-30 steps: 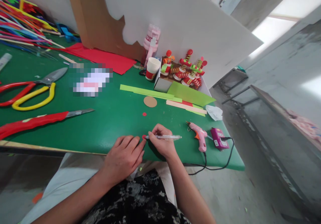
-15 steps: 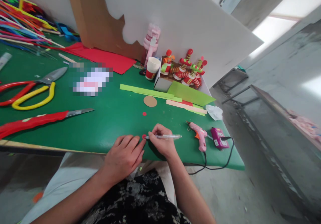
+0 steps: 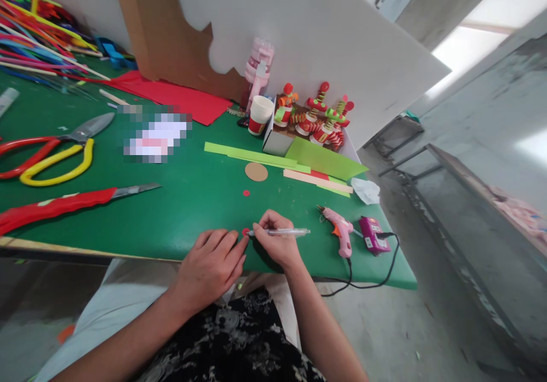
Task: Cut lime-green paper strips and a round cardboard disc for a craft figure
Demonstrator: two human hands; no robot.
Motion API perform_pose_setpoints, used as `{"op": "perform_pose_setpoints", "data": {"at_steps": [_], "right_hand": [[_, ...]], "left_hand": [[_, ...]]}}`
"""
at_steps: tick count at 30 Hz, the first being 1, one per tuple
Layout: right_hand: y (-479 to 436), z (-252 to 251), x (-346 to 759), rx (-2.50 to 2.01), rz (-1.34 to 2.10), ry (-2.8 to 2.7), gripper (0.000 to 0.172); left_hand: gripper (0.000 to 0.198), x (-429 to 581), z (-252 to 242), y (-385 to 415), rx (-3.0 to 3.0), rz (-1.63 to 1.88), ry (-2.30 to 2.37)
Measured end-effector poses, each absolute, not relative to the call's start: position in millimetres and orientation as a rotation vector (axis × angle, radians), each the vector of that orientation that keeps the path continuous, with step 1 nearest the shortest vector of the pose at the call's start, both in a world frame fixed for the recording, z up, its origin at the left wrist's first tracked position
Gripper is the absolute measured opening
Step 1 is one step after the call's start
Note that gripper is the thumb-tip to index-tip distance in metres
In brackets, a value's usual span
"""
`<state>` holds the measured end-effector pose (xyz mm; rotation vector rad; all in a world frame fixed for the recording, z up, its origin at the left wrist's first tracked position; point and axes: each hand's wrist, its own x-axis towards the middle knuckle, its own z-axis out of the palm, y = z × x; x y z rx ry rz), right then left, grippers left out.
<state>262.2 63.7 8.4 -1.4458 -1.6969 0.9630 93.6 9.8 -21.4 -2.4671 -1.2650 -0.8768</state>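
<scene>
My right hand (image 3: 277,239) is closed round a clear pen (image 3: 288,232), whose tip points left onto a small red disc (image 3: 245,232) on the green table (image 3: 171,216). My left hand (image 3: 213,262) lies flat near the table's front edge, its fingers stretched out and the index fingertip by the disc's lower side. A second small red disc (image 3: 247,193) lies farther back, and behind it is a round brown cardboard piece (image 3: 256,171).
At left are scissors (image 3: 55,148) and a red-handled cutter (image 3: 81,201). A pink glue gun (image 3: 341,231) and purple power block (image 3: 375,235) with a cable sit at right. Green strips (image 3: 252,155), paper cups (image 3: 260,115) and a box of paper figures (image 3: 277,141) stand behind.
</scene>
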Motion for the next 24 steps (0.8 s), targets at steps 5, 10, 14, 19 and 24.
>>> {"op": "perform_pose_setpoints", "data": {"at_steps": [5,10,14,19,24], "right_hand": [[63.4,8.1,262.2,-1.424,0.980,-1.690,0.022],[64.0,8.2,261.7,-1.431,0.967,-1.690,0.022],[64.9,6.3,261.7,-1.432,0.962,-1.692,0.021],[64.5,6.9,261.0,-1.426,0.954,-1.691,0.022],[66.0,8.0,262.3,-1.429,0.972,-1.620,0.022]], "left_hand": [[0.030,93.7,-19.9,10.1,-2.459,-0.893,-1.257],[0.030,93.7,-19.2,10.0,-2.454,-0.885,-1.249],[0.029,93.6,-19.2,10.2,-2.456,-0.888,-1.249],[0.030,93.4,-19.7,10.6,-2.460,-0.900,-1.251],[0.031,93.8,-18.7,10.5,-2.461,-0.900,-1.249]]}}
